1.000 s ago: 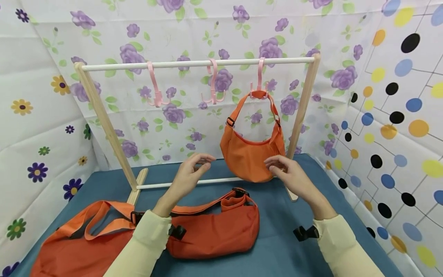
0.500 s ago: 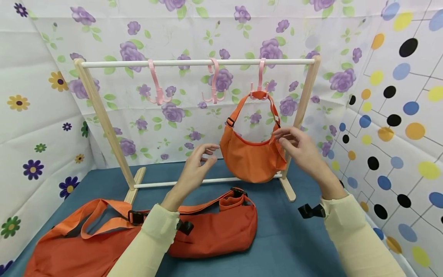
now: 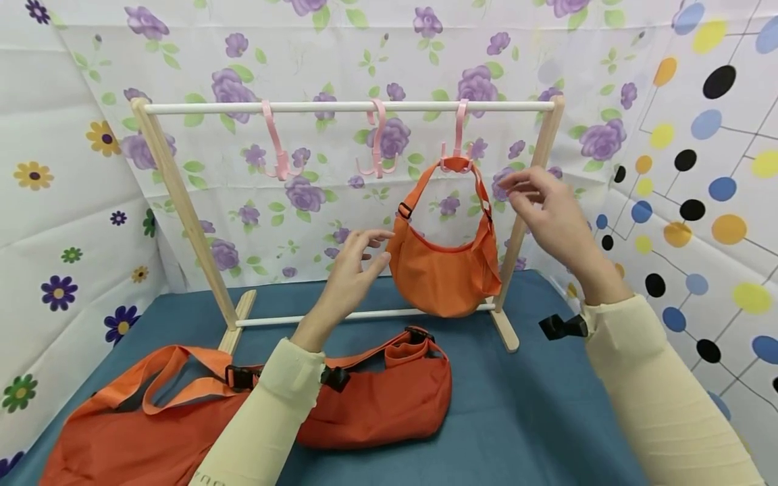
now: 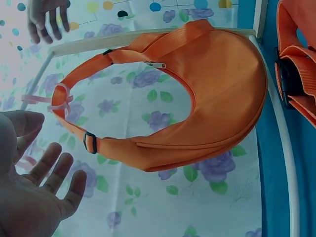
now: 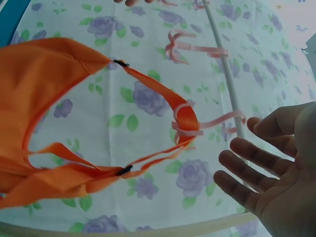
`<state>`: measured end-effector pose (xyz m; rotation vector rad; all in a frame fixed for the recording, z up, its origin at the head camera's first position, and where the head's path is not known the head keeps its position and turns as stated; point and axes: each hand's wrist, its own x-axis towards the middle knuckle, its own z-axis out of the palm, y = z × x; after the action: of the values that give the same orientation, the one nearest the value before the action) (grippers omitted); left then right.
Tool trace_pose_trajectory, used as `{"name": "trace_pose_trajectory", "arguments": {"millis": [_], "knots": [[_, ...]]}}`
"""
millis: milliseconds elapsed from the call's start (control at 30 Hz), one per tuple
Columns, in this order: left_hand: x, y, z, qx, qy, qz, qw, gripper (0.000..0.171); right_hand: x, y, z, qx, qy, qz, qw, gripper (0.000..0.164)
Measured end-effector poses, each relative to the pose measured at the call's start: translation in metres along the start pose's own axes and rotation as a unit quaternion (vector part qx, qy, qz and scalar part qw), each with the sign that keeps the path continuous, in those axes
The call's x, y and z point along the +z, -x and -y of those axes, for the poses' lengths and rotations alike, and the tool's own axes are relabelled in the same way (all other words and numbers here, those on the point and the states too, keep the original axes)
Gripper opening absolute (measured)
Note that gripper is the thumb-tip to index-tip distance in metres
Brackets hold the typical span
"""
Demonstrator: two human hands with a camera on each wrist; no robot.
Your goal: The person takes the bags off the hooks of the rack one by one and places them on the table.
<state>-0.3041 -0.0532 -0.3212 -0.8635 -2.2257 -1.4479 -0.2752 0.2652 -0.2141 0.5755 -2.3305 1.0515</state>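
An orange shoulder bag (image 3: 440, 280) hangs by its strap from the rightmost pink hook (image 3: 458, 131) on the rack's top bar. My left hand (image 3: 355, 266) hovers by the bag's left side in the head view, its fingers loosely bent around nothing. The left wrist view shows a gap between that hand (image 4: 37, 182) and the orange bag (image 4: 227, 89). To the right of the strap, near the rack's right post, my right hand (image 3: 556, 216) is raised with nothing in it. Its spread fingers also appear in the right wrist view, apart from the strap (image 5: 187, 116).
Two more pink hooks, a left one (image 3: 276, 145) and a middle one (image 3: 378, 138), hang bare on the white bar (image 3: 316, 107). On the blue cloth lie two red-orange bags, one in the middle (image 3: 389, 405) and one at left (image 3: 140, 439). Wooden posts (image 3: 182, 202) frame the rack.
My right hand has risen from the bag's right side to beside the strap, moving rightward and away from it. The left hand has moved slightly up and right. The bag still hangs.
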Motion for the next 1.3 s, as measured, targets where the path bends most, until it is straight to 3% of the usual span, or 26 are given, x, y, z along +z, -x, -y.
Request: {"name": "trace_pose_trajectory", "arguments": {"millis": [300,733,933,1300], "knots": [[0.005,-0.025,-0.012,0.016,-0.014,-0.004,0.9998,0.04,-0.009,-0.029,0.009,-0.081,0.031,-0.06,0.994,0.028],[0.014,-0.056,-0.019,0.039,-0.009,-0.003,0.9992,0.047,-0.006,-0.062,0.025,-0.082,0.079,-0.023,0.993,0.037],[0.02,-0.066,-0.024,0.046,-0.004,-0.004,0.9989,0.048,-0.004,-0.072,0.028,-0.104,0.083,-0.007,0.991,0.039],[0.033,-0.08,-0.034,0.018,-0.027,0.023,0.9992,0.067,-0.005,-0.095,0.034,-0.112,0.108,-0.004,0.988,0.041]]}}
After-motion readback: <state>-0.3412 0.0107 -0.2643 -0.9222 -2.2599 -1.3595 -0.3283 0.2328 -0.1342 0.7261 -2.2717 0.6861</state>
